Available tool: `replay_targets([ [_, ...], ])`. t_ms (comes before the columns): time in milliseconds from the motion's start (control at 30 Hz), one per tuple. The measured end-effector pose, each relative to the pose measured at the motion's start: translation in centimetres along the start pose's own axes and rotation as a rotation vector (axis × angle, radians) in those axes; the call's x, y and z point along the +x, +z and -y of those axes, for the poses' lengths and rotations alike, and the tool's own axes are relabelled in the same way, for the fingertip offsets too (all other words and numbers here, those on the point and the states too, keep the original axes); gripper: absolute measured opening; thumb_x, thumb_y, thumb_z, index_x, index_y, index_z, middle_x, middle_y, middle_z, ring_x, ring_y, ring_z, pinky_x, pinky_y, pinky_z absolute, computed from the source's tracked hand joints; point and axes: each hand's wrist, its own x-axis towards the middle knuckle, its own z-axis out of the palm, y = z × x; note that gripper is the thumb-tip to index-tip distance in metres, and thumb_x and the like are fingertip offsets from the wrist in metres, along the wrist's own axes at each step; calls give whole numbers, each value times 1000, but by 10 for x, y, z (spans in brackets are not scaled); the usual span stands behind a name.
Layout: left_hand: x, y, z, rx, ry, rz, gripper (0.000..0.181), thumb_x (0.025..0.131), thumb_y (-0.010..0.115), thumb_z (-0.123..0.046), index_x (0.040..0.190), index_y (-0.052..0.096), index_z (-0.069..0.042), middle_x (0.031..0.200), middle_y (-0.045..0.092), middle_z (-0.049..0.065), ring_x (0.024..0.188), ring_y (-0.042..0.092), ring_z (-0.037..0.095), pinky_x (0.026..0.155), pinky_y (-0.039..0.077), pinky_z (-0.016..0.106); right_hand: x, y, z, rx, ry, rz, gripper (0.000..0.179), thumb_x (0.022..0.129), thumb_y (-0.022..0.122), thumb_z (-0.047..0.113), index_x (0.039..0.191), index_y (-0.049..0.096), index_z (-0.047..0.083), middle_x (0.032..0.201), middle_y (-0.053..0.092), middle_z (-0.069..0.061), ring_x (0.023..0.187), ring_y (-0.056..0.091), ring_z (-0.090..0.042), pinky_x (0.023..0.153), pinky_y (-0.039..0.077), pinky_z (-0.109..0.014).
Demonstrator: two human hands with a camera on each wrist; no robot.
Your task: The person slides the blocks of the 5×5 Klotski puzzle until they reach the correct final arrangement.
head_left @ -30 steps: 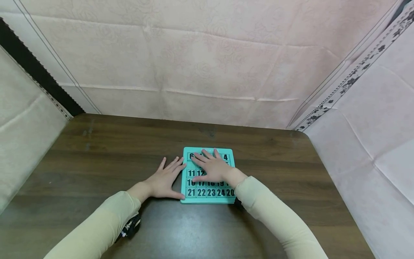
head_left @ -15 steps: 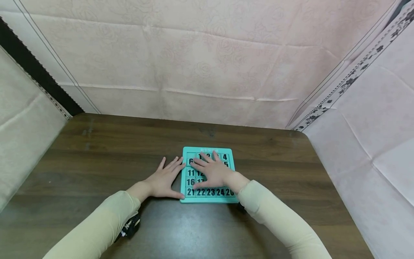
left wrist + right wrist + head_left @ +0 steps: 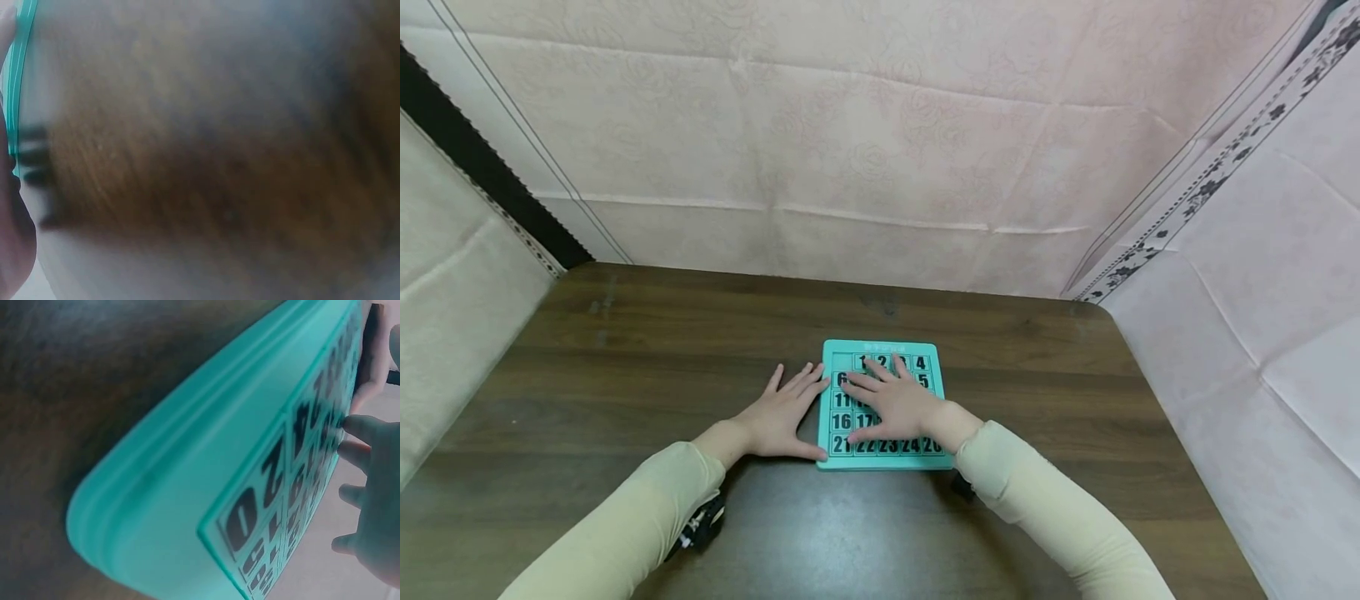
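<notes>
A turquoise sliding number puzzle (image 3: 883,466) lies flat on the table, its tiles printed with black numbers. Spread out along its left side is my left hand (image 3: 775,423), whose thumb and fingertips touch that edge. My right hand (image 3: 901,410) lies over the middle tiles with fingers extended, hiding several numbers. One of its fingertips touches the 6 tile (image 3: 841,378), in the second row of the left column. The top left cell shows no number. In the right wrist view the puzzle's corner (image 3: 156,506) is close, with the right fingers (image 3: 369,450) over the tiles.
The brown wooden table (image 3: 700,333) has a far edge against a pale patterned cloth (image 3: 850,167). More pale cloth hangs at the left and right sides. A dark device (image 3: 702,523) sits under the left wrist.
My right hand has moved slightly toward me, and the 6 tile has slid down from the top left cell to the row below. My left hand stays in place.
</notes>
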Motion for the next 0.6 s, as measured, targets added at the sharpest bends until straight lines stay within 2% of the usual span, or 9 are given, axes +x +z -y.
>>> replay_targets([
  [167,0,2,1,-10,-1,-13,110,70,53,-79,150,21,-10,159,8,9,146,6,29,112,-3,60,1,-1,-5,20,82,-54,85,85,36,73,151,19,22,158,15,0,147,6,-25,115,2,-57],
  [300,0,2,1,-9,-4,-12,110,70,53,-79,150,21,-10,159,8,8,146,6,29,112,-2,61,3,-1,-10,42,136,-46,86,85,34,73,151,17,20,158,14,0,147,5,-25,115,1,-56],
  [433,1,0,0,-9,-5,-8,110,70,53,-79,150,21,-10,159,8,9,146,6,29,112,-2,61,6,1,-12,57,146,-16,86,86,33,73,151,15,21,158,13,2,147,4,-24,115,0,-57],
  [600,0,-1,-1,-20,-2,-10,109,71,55,-77,150,21,-9,158,9,10,146,7,30,112,0,61,8,2,-12,66,135,-18,82,87,35,70,151,17,21,158,15,2,147,7,-26,114,3,-58],
])
